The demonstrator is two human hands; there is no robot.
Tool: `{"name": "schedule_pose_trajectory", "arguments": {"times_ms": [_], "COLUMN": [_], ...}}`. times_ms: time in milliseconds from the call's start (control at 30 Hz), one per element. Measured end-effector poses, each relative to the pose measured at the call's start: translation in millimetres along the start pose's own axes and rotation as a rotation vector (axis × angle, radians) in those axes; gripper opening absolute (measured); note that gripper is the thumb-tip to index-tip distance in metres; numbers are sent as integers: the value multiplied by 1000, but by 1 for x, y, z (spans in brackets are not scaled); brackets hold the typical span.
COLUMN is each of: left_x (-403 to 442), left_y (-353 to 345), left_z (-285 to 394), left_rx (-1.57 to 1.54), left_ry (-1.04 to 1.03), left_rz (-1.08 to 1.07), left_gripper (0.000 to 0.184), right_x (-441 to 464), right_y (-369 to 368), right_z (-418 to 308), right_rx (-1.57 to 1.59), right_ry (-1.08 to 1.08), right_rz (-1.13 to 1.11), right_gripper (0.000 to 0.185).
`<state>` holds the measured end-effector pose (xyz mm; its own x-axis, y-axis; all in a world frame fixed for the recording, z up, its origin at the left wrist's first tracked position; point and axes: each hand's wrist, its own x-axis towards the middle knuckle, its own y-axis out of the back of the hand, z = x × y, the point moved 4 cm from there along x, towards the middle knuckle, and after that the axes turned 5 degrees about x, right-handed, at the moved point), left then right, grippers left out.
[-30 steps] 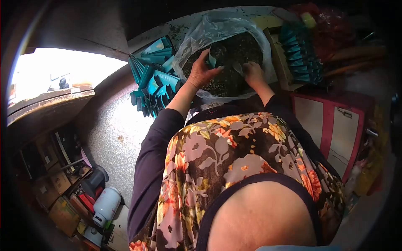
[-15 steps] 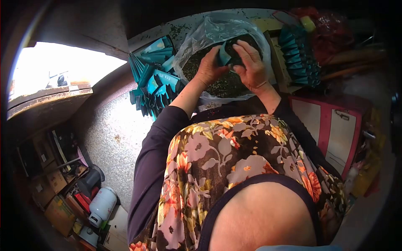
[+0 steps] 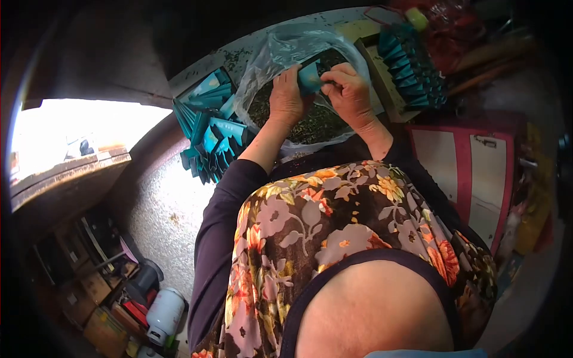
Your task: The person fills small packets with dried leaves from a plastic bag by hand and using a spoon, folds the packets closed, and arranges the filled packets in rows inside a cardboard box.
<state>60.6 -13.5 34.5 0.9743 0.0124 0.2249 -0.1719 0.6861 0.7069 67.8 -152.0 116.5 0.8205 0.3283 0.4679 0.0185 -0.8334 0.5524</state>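
Observation:
Over a clear plastic bag [image 3: 250, 89] of dark green, dried leaf bits [image 3: 304, 122], my left hand [image 3: 287, 98] grips a small teal paper packet [image 3: 309, 79]. Its fingers wrap the packet's left side. My right hand [image 3: 349, 95] is closed, thumb and fingertips pinched at the packet's right edge. Whether leaf bits are also between those fingertips cannot be seen. Left of the bag lies a pile of similar teal packets [image 3: 209, 128], folded and fanned out. More teal packets [image 3: 412, 68] stand in a row to the right of the bag.
The row of packets sits by a cardboard box [image 3: 385, 77]. Behind it is a red plastic bag [image 3: 456, 36]. A pink-edged white cabinet [image 3: 436, 158] stands at my right. Down on the left are a gas cylinder [image 3: 167, 313] and several boxes [image 3: 98, 286].
The packet has turned more upright and shows more of its face, held in my left hand. My right hand has gone from spread fingers to a pinch at its edge. The view shifted slightly.

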Motion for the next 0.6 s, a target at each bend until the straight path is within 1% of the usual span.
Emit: {"name": "schedule_pose_trajectory", "arguments": {"times_ms": [100,233,300,400,467,500,567,600], "left_x": [2,3,5,6,7,7,6,6], "left_y": [-2,-9,-13,-15,-16,-16,-23,-27], "left_z": [5,11,16,27,33,33,32,31], "left_rx": [36,-24,-50,-71,-79,-75,-212,-212], "left_ry": [-22,-60,-73,-95,-103,-107,-37,-42], "left_rz": [1,-51,-89,-120,-184,-189,-326,-334], "left_gripper": [69,68,67,67,69,69,65,65], "right_x": [-4,-9,-13,-21,-23,-24,-24,-25], "right_y": [1,9,15,22,27,33,45,51], "right_z": [5,9,6,14,19,22,27,26], "right_rx": [37,-4,-31,-31,-19,-11,52,50], "right_ry": [-74,-66,-30,-91,-109,-82,-59,-65], "right_rz": [8,39,18,42,67,61,17,23], "right_gripper": [22,22,21,18,17,16,17,17]}}
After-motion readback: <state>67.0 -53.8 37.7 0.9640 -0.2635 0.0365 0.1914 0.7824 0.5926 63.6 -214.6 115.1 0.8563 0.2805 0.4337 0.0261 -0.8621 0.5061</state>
